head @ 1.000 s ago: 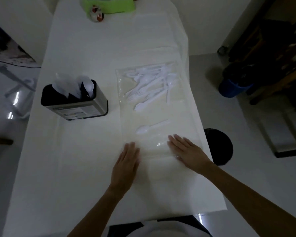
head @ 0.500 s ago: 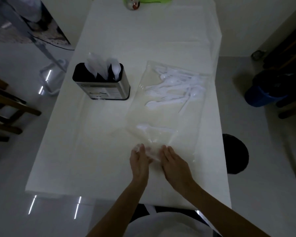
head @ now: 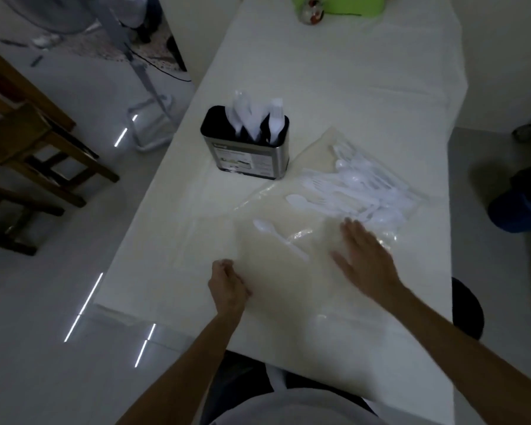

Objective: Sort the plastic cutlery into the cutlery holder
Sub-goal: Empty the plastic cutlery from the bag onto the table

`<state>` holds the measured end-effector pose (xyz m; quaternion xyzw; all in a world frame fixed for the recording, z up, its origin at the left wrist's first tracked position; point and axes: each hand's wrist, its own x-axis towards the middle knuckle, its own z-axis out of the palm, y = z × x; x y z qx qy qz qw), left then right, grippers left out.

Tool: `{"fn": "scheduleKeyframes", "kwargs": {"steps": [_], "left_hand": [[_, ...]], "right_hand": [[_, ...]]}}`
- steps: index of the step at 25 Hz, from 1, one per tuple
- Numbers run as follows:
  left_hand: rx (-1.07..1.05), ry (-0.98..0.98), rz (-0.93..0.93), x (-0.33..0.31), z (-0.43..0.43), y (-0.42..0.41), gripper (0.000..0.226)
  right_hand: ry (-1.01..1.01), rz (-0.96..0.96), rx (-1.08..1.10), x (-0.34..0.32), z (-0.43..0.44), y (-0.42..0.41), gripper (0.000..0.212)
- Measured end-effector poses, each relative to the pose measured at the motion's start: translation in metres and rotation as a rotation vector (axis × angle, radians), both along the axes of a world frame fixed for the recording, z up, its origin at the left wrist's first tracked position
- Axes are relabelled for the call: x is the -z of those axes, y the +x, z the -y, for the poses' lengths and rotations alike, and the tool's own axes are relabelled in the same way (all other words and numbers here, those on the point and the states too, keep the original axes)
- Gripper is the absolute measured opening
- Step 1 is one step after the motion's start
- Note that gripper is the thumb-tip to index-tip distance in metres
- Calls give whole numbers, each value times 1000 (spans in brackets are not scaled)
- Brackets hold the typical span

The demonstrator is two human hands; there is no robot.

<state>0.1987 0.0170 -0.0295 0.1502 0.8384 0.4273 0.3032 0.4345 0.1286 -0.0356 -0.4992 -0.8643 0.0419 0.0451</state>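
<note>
We take the cutlery holder [head: 244,157] as our mark. It stands upright close to the left edge of the table [head: 334,87], with white pieces [head: 249,118] poking from its black top. Beyond the holder the white tabletop runs on to a green thing [head: 337,4] cut off by the top of the frame, with a small round ornament [head: 311,15] just beside it.

Right of the holder lies a clear bag [head: 288,271], its far corner nearly touching the holder's base. Its heap of plastic cutlery [head: 359,188] sits near the table's right edge, too tangled and blurred for us to tell forks from spoons. A single spoon [head: 281,240] lies apart from the heap, nearer to us than the holder.

Our left hand [head: 229,286] is curled at the bag's near corner, close to the table's front edge, and seems to pinch the film. Our right hand [head: 365,259] lies flat on the bag with fingers straight, grasping nothing. It is blurred, and its tips are just short of the heap.

Off the table, left of the holder, stands a wooden chair [head: 37,154]. Far to the holder's right are a dim blue bin [head: 518,210] and a black stool [head: 468,308], partly hidden by the tabletop.
</note>
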Motion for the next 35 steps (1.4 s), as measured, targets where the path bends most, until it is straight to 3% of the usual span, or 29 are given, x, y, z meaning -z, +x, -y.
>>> {"fn": "scheduleKeyframes", "kwargs": {"steps": [5,9,12,17,23,27,31,35], "left_hand": [[-30,-23,-145,0,-17,-38,21],[-72,-97,-178,21,-18,-48,26],[-122,-106,-179,27,-16,-46,39],[-80,-88,-209,9,0,-27,33],[-46,-179,-223,3,-8,-50,28],[98,-267,-303,-9,-19,-67,35],[260,-235,-319,-7,-33,-74,42],[403,-225,-356,-2,-39,-75,41]], "right_hand": [[-161,14,254,-10,-138,6,65],[-267,-44,434,-16,-162,-2,46],[-212,-24,479,-10,-156,2,47],[-187,5,504,4,-135,29,47],[-200,-214,552,-2,-81,41,38],[-314,-396,742,-12,-8,56,35],[-380,-578,969,-7,75,64,27],[-439,-663,1106,-7,106,68,40]]}}
